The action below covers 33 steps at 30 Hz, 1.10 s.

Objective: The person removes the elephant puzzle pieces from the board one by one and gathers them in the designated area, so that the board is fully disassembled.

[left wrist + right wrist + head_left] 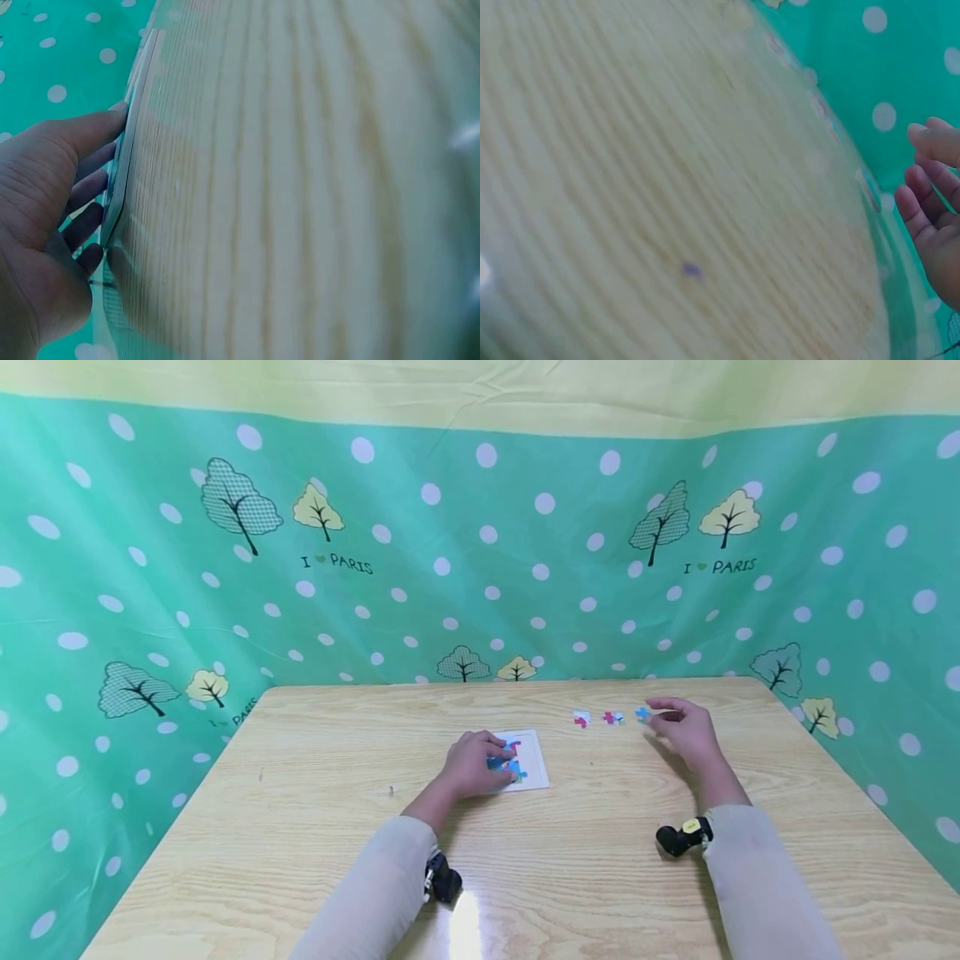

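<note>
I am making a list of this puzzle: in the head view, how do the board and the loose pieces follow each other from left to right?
White puzzle board, first red-and-white piece, second red-and-white piece, blue piece.

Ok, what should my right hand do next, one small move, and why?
Probably close the right hand on the blue piece: that hand's thumb and fingers are parted close to it, while the left hand rests on the puzzle board, whose right side shows bare white.
</note>
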Each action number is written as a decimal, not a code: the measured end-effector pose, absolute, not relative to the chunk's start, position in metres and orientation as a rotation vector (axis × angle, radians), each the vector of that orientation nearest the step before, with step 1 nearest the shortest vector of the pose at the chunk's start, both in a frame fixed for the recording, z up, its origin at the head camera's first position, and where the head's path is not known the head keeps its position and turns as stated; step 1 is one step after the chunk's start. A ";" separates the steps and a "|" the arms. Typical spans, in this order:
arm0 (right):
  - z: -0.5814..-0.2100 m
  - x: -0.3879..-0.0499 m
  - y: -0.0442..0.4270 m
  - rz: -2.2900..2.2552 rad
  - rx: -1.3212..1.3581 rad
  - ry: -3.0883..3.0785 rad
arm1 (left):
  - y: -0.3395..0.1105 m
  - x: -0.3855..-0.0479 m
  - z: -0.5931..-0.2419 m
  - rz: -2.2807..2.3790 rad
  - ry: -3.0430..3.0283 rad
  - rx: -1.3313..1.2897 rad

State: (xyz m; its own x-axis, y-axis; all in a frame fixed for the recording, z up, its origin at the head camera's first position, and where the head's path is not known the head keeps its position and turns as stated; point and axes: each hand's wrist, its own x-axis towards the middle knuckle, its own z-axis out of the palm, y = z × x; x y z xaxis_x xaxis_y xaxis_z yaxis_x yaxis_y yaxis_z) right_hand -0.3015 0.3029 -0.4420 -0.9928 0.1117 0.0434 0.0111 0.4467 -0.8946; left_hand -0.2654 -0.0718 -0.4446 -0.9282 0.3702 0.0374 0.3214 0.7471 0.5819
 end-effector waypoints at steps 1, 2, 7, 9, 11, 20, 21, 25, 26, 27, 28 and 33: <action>-0.440 -0.300 0.301 1.620 -0.108 -2.580 | -0.072 -0.266 -0.445 0.932 2.860 0.570; -0.439 -0.299 0.299 1.633 -0.101 -2.570 | -0.072 -0.266 -0.445 0.935 2.860 0.570; -0.433 -0.296 0.292 1.673 -0.032 -2.518 | -0.071 -0.267 -0.446 0.956 2.858 0.580; -0.432 -0.295 0.290 1.677 -0.006 -2.501 | -0.071 -0.267 -0.446 0.959 2.858 0.589; -0.431 -0.294 0.287 1.658 0.016 -2.506 | -0.070 -0.268 -0.447 0.955 2.859 0.592; -0.425 -0.292 0.269 1.593 0.133 -2.545 | -0.070 -0.267 -0.446 0.948 2.857 0.578; -0.424 -0.292 0.267 1.587 0.145 -2.553 | -0.071 -0.267 -0.446 0.946 2.858 0.578; -0.420 -0.291 0.257 1.595 0.185 -2.562 | -0.071 -0.267 -0.446 0.947 2.862 0.583; -0.419 -0.290 0.254 1.591 0.194 -2.566 | -0.071 -0.267 -0.446 0.946 2.865 0.584; -0.418 -0.290 0.252 1.586 0.203 -2.569 | -0.071 -0.266 -0.446 0.946 2.864 0.580; -0.417 -0.289 0.249 1.583 0.215 -2.569 | -0.071 -0.266 -0.446 0.944 2.863 0.578; -0.414 -0.287 0.235 1.593 0.284 -2.562 | -0.071 -0.267 -0.446 0.933 2.874 0.562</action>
State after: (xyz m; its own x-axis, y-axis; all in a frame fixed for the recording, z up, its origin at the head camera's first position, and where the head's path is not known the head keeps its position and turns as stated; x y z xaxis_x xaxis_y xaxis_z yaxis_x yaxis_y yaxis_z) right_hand -0.2868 0.2350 -0.4139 -0.9763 -0.0991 0.1925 -0.2165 0.4315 -0.8757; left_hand -0.2667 -0.0708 -0.4465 -0.9309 0.3622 0.0477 0.3211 0.7490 0.5796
